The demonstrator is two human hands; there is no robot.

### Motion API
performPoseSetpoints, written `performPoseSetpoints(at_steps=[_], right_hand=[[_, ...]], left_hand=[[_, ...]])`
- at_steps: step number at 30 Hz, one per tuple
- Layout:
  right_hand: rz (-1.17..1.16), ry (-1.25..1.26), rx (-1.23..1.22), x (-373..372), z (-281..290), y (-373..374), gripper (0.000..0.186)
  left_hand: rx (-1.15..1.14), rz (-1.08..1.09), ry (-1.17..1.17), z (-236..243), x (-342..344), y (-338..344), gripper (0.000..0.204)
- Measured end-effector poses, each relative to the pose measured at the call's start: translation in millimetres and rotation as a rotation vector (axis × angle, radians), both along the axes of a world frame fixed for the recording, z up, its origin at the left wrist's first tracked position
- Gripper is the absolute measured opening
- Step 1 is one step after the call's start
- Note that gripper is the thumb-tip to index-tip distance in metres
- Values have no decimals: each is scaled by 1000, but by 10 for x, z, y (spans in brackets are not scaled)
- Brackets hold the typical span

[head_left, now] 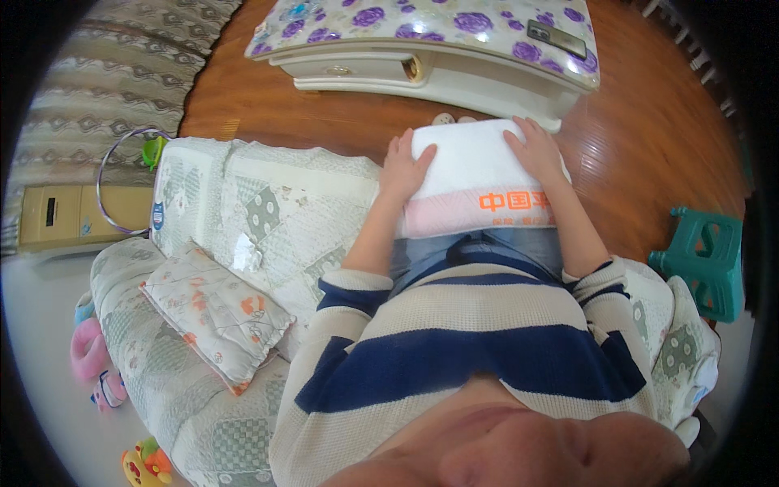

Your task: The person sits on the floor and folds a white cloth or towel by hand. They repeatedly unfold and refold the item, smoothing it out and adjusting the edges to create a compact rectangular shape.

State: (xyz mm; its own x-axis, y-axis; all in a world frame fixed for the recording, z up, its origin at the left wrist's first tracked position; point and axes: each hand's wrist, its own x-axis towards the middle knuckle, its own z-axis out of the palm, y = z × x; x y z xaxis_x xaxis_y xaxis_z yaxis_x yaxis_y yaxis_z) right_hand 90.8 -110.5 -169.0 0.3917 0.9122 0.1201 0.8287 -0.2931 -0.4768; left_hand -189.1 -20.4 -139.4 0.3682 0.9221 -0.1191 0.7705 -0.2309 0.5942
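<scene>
A folded white towel (462, 158) with a pale pink band and orange printing lies across my lap, over my blue jeans. My left hand (406, 168) rests on the towel's left edge, thumb spread away from the fingers. On its right edge lies my right hand (537, 152), also with the fingers stretched out and the thumb apart. Both palms press flat at the towel's sides, and neither hand grips it.
I sit on a sofa with a quilted cover (284, 183); a patterned pillow (219, 316) lies at my left. Ahead stands a white table (357, 69) with a purple-flowered top and a phone (557, 39). A green plastic stool (699, 264) is on the right, a hoop (101, 183) on the left.
</scene>
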Motion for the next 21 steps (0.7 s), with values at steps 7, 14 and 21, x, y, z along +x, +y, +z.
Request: performPoseSetpoints(at_steps=[7, 14, 21], right_hand=[[-1, -12, 15, -82, 146, -37, 54], [13, 2, 34, -108, 220, -57, 51], [12, 220, 0, 7, 218, -45, 59]], left_hand=[[-52, 33, -46, -109, -70, 56, 80], [-230, 109, -108, -124, -120, 119, 86], [-359, 200, -162, -102, -143, 151, 89]])
